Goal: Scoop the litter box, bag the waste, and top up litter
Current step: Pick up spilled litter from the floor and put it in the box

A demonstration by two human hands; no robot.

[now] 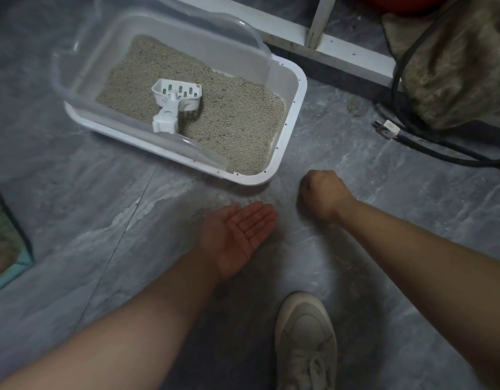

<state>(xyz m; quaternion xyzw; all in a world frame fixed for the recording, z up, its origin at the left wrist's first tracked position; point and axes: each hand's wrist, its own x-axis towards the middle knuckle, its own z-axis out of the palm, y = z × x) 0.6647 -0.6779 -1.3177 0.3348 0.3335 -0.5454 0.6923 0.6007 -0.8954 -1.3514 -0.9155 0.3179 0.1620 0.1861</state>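
Fingers of the left hand (237, 235) lie straight, palm up; the right hand (323, 192) is curled into a fist, contents hidden. Farther left, the scoop (175, 104) rests on litter in the litter box (285, 142)

The floor (88, 209) is grey, marbled tile with a thin seam running diagonally on the left. A white litter box (295, 88) sits on it near the top, angled, filled with pale litter (237, 116); a clear guard (164, 29) rims its far end. A few loose grains (353, 105) lie scattered on the tiles just to the right of the box. Farther right, a black cable (429, 144) snakes along the floor with a plug (388, 129) at its end, beside a crumpled brownish cloth (454, 74). A pale shoe (306, 342) stands on the tiles at the bottom. A teal-edged mat (4, 249) lies at the left edge.
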